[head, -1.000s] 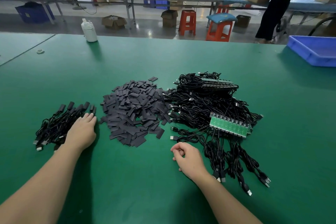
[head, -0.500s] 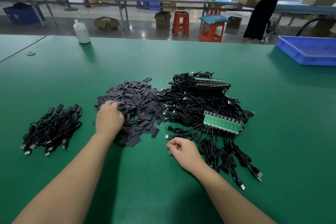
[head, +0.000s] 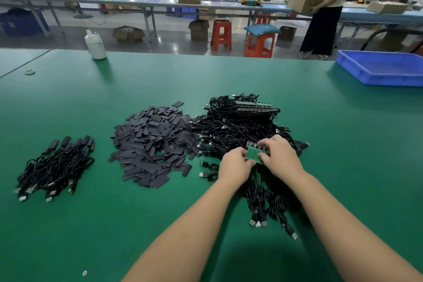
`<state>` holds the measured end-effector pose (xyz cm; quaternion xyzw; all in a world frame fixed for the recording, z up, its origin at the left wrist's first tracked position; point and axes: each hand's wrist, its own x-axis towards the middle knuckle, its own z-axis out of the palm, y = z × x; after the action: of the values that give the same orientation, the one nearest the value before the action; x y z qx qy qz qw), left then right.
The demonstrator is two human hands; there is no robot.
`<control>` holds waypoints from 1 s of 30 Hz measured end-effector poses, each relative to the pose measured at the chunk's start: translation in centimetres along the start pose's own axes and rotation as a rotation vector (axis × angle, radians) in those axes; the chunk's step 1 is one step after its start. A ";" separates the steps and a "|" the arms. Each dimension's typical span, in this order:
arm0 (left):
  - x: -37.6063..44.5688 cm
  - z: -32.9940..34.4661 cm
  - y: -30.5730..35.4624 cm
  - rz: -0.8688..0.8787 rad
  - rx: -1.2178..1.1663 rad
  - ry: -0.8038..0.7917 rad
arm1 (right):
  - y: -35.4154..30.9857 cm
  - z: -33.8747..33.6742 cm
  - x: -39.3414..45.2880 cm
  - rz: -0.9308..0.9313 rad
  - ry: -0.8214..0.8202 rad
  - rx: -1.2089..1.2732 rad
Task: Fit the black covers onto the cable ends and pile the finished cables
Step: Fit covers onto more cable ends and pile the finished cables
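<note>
Both hands meet over the tangled cable heap (head: 240,130) toward the table's right: left hand (head: 235,165) and right hand (head: 280,159) pinch a green circuit strip (head: 253,154) between them, its long axis running left to right. The black covers (head: 155,142) lie just left, nearer the left hand; finished cables (head: 55,167) lie near the left edge.

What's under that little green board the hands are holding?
Under the green board lies the big tangle of black cables, with more trailing toward the person. The left hand and right hand grip the board and cover most of it, so its underside stays hidden.
</note>
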<state>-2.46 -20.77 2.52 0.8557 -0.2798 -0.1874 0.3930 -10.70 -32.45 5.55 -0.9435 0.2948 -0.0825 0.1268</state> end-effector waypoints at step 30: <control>-1.3 0.0 0.3 -0.038 -0.085 0.224 | -3.5 -1.1 -1.1 0.006 -0.015 -0.065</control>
<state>-3.55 -20.14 2.87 0.8589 -0.2098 -0.1096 0.4542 -10.01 -29.24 7.54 -0.9468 0.2993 -0.0655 0.0986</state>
